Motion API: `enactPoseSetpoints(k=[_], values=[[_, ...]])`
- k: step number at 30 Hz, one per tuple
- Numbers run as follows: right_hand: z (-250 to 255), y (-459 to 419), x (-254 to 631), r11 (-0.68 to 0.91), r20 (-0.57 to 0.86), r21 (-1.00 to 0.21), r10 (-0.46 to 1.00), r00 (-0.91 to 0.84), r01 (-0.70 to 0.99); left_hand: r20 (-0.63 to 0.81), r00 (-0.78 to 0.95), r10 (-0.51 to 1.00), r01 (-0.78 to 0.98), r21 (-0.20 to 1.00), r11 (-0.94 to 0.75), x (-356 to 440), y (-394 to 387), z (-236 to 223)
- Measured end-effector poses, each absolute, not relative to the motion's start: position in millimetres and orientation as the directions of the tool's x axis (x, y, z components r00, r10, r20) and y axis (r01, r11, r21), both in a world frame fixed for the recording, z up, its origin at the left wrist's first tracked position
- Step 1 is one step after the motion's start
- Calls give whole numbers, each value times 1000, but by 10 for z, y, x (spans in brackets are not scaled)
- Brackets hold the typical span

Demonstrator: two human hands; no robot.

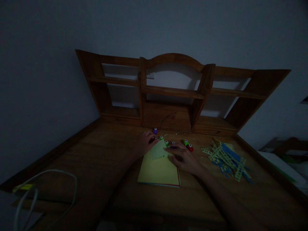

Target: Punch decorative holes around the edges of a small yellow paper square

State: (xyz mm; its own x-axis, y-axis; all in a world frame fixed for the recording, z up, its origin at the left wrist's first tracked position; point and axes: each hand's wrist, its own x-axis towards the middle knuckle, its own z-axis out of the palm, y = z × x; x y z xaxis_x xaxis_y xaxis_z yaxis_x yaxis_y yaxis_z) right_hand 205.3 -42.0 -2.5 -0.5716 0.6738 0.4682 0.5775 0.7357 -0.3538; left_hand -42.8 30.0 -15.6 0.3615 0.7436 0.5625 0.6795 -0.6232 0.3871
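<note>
A small pale yellow-green sheet (158, 150) with punched notches along its lower edge lies tilted on a stack of coloured paper (157, 171). My left hand (145, 143) is curled at the sheet's upper left, its fingers around a dark red craft punch (152, 140). My right hand (184, 158) holds the sheet's right side with its fingertips; shadow partly hides the grip. Behind the sheet stand green craft punches (161, 138), and a purple punch (155, 131) is farther back. Beyond my right hand are another green punch (185, 142) and a red punch (190, 147).
A pile of punched yellow and blue paper strips (228, 160) lies on the right of the wooden desk (115, 144). Small paper bits are scattered near the back. A wooden shelf unit (168, 114) borders the rear. A white cable (55, 171) loops at left.
</note>
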Motion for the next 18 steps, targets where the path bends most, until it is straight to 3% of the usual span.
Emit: enactPoseSetpoints(k=[7,12,16,18], values=[[-8,-460,2005,745,446,-416,667,-596,522,540,389,746,669,391,-632,-409,294,-197],[-20,-423,2030,670,434,-604,731,-527,432,593,263,761,701,425,-573,-421,282,-108],[-35,-381,2077,388,309,-907,877,-367,163,607,-27,794,666,603,-439,-537,330,-59],[-23,-372,2101,204,204,-979,940,-274,-27,539,-174,824,555,745,-370,-611,378,-72]])
